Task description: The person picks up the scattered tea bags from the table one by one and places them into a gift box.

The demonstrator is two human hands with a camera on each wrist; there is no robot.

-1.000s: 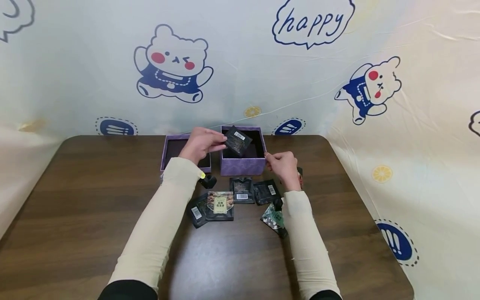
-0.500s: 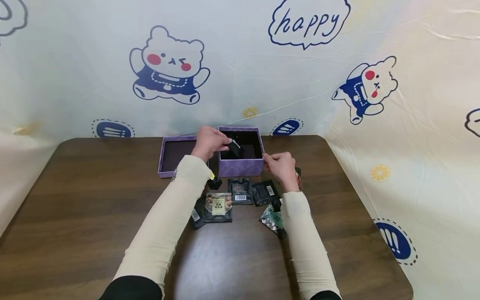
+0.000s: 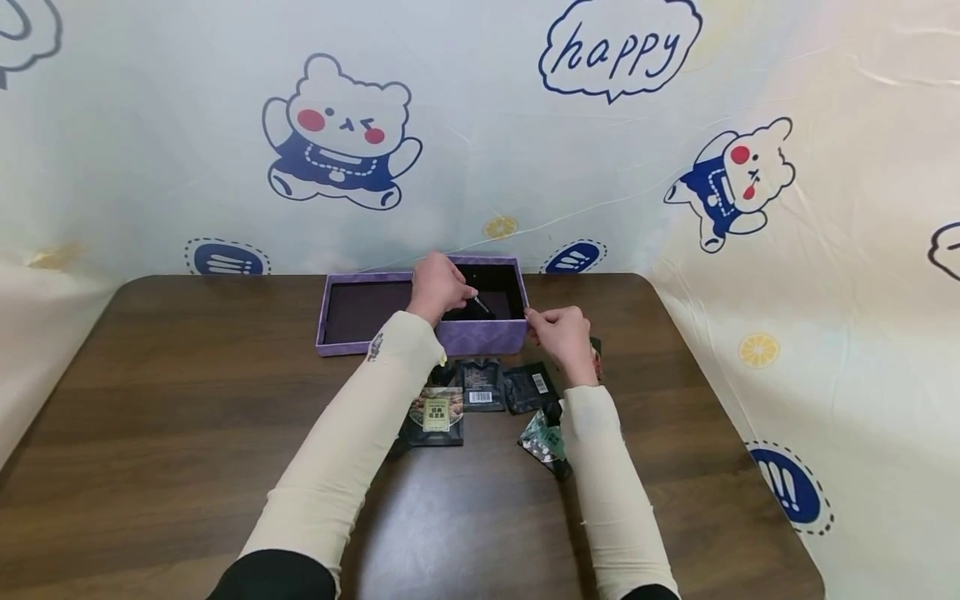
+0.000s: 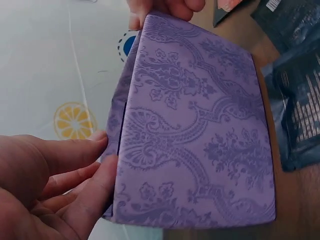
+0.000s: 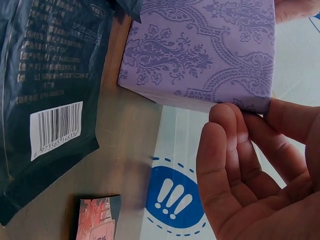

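A purple patterned box (image 3: pixel 483 337) with a dark inside stands open at the back of the table. My left hand (image 3: pixel 438 287) reaches over its left part and pinches a dark sachet (image 3: pixel 482 307), which shows only as a thin edge inside. In the left wrist view the thumb and fingers of my left hand (image 4: pixel 60 185) are at the box rim, and the wall hides the sachet. My right hand (image 3: pixel 561 337) grips the box's front right corner. Seen from the right wrist, thumb and index finger of that hand (image 5: pixel 260 170) pinch the patterned wall (image 5: pixel 200 50).
Left of the box lies a shallow purple lid (image 3: pixel 321 321), dark inside. In front are a tan-labelled sachet (image 3: pixel 437 414), barcoded black sachets (image 3: pixel 481 385) and a green one (image 3: pixel 542 437). A reddish sachet (image 5: pixel 97 220) lies near my right hand. A printed cloth hangs behind.
My left hand has moved right and lowered the sachet from above the box into it, the sachet turning edge-on. My right hand has stayed at the corner.
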